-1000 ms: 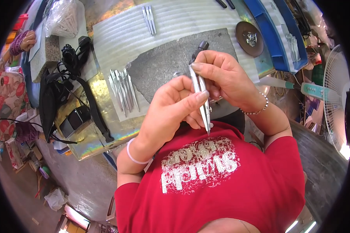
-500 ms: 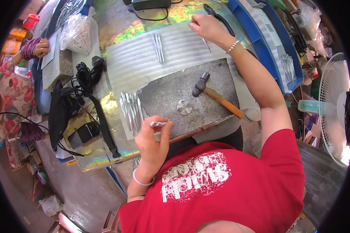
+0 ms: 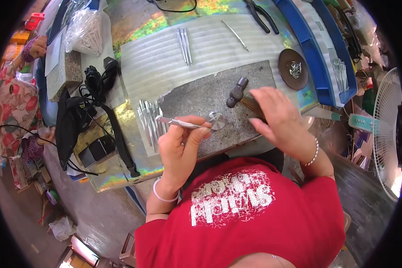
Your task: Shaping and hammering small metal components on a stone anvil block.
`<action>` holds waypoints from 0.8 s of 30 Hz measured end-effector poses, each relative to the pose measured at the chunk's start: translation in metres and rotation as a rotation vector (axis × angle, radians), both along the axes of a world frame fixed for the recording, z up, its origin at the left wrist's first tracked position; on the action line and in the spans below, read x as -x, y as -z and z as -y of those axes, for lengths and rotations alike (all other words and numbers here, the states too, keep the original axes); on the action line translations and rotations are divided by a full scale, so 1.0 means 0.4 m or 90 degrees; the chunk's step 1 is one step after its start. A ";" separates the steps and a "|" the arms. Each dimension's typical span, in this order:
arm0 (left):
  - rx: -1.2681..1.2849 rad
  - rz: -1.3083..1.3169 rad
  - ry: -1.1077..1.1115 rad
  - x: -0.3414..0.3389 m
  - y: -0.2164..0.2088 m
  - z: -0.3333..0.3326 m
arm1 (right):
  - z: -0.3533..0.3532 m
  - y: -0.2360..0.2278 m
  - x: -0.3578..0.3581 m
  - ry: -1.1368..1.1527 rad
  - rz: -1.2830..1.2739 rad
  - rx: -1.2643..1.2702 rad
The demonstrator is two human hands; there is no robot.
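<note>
My left hand (image 3: 178,152) pinches a slim silver metal rod (image 3: 179,123) between thumb and fingers, level above the near left part of the dark stone slab (image 3: 187,102). The rod's inner end hovers close to a round shiny metal disc (image 3: 218,121) lying on the slab; whether they touch, I cannot tell. A ball-peen hammer (image 3: 237,92) rests on the slab, its head pointing away from me. Over its wooden handle is my right hand (image 3: 285,117), thumb and fingers apart, hiding most of the handle. No grip on it shows.
A bundle of silver rods (image 3: 148,120) lies left of the slab. Beyond are several more rods (image 3: 184,47), a thin pointed rod (image 3: 235,35) and pliers (image 3: 261,15). Right stand a brown dish (image 3: 286,73) of small metal pieces, a blue tray (image 3: 315,58) and a fan (image 3: 386,129). Another person's hand (image 3: 39,46) is far left.
My right hand has come back from the far side of the table to the hammer handle. My left hand has turned its rod level and brought it toward the disc.
</note>
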State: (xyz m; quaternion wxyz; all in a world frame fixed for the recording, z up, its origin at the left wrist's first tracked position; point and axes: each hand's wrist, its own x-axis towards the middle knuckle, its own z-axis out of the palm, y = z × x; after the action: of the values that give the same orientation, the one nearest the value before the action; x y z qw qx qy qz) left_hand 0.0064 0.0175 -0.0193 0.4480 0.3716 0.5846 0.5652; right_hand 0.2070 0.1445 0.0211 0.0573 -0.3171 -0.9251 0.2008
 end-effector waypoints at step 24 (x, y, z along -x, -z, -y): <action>-0.051 -0.170 -0.020 -0.045 0.023 -0.025 | 0.041 0.066 -0.052 0.126 -0.228 0.166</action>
State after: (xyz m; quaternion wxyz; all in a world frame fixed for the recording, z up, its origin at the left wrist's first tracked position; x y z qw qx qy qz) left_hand 0.0242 0.0274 -0.0284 0.3423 0.4519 0.6217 0.5405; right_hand 0.2278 0.1280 -0.0055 0.1983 -0.3700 -0.8311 0.3648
